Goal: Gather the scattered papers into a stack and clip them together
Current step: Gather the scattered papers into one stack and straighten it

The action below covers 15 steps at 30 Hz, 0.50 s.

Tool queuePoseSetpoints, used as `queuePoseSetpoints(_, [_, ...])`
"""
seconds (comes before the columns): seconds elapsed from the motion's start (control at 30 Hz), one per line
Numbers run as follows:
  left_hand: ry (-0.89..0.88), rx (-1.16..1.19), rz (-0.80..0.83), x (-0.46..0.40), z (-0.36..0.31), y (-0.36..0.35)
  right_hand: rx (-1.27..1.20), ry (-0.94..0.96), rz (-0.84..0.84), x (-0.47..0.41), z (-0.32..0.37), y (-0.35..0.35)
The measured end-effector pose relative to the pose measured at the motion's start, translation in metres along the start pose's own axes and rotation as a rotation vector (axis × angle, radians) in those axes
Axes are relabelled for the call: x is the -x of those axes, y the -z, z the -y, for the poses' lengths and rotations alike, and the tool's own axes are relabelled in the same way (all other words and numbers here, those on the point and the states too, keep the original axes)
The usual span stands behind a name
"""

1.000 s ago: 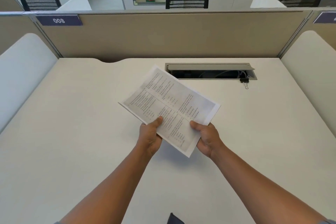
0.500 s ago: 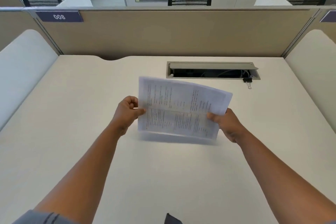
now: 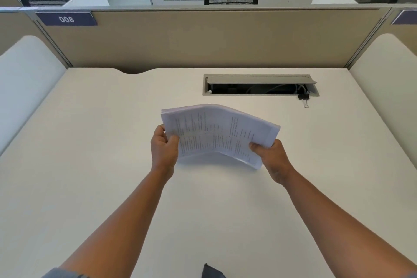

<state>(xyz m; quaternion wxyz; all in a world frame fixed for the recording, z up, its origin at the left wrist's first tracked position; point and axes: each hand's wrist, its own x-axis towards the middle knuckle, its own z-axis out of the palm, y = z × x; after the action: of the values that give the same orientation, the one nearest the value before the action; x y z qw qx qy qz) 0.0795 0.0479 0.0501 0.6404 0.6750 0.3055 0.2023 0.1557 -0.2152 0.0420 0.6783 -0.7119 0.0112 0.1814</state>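
Observation:
A stack of printed papers is held above the middle of the white desk, bowed upward along its middle. My left hand grips the stack's left edge, thumb on top. My right hand grips its right lower corner, thumb on the printed face. A small black binder clip with a silver handle lies on the desk at the right end of the cable slot, apart from both hands.
An open grey cable slot with cables inside is set into the desk at the back right. Beige partitions wall the desk at the back, white curved panels at both sides. A dark object pokes in at the near edge.
The papers went from tilted and slanted, to upright on edge, to a lower, bowed hold. Both hands shifted to the stack's left and right ends and the view moved closer.

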Motion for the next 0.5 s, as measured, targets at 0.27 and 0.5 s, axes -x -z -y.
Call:
queuePoseSetpoints(0.27, [0.056, 0.045, 0.021, -0.001, 0.007, 0.004, 0.003, -0.01, -0.015, 0.004, 0.002, -0.005])
queuePoseSetpoints(0.5, [0.096, 0.056, 0.082, -0.003, 0.017, 0.009, 0.019, -0.038, 0.017, 0.006, -0.004, -0.005])
